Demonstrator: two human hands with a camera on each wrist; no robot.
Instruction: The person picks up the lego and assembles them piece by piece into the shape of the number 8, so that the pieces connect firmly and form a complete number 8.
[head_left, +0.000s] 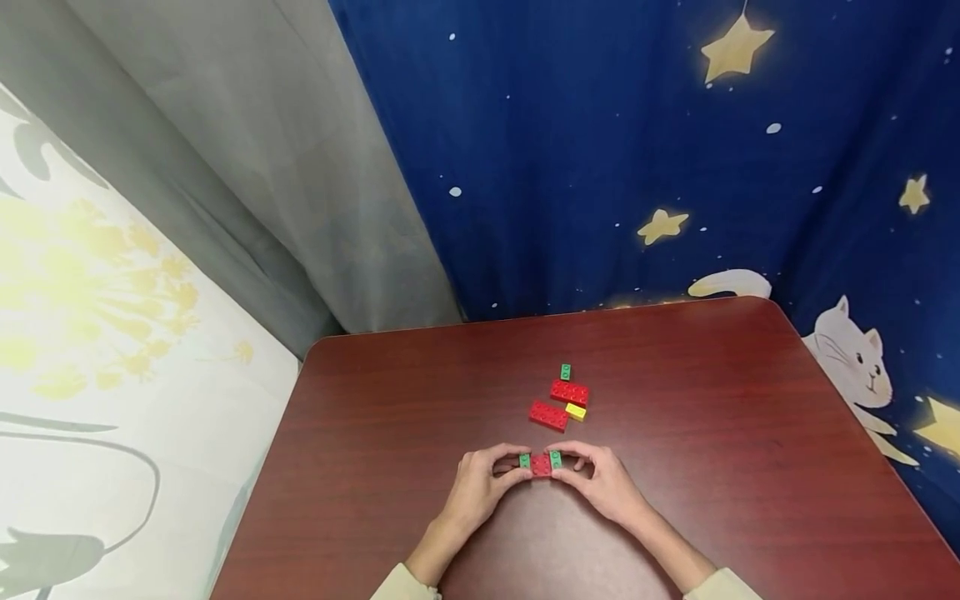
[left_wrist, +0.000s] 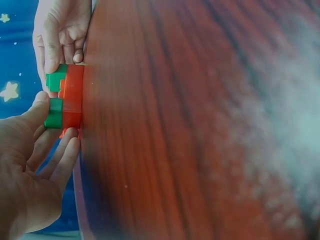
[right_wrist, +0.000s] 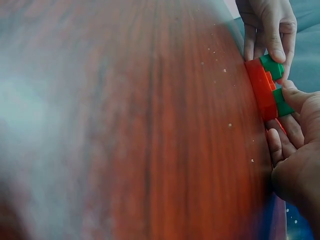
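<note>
A red toy brick [head_left: 541, 466] sits on the table with a small green brick [head_left: 525, 461] on its left end and another green brick [head_left: 555, 460] on its right end. My left hand [head_left: 477, 485] pinches the left green brick between thumb and fingers. From the other side, my right hand [head_left: 602, 482] pinches the right green one. Seen low in the left wrist view, both green bricks stand on top of the red brick [left_wrist: 74, 95], with red studs showing between them. The right wrist view shows the same red brick [right_wrist: 261, 90] resting on the tabletop.
Beyond the hands lie loose bricks: a green one [head_left: 566, 372], a red one [head_left: 570, 392], a second red one [head_left: 548, 415] and a yellow one [head_left: 576, 412]. The brown table [head_left: 375, 417] meets a blue starry curtain [head_left: 570, 167] and a grey curtain [head_left: 247, 167] at its far edge.
</note>
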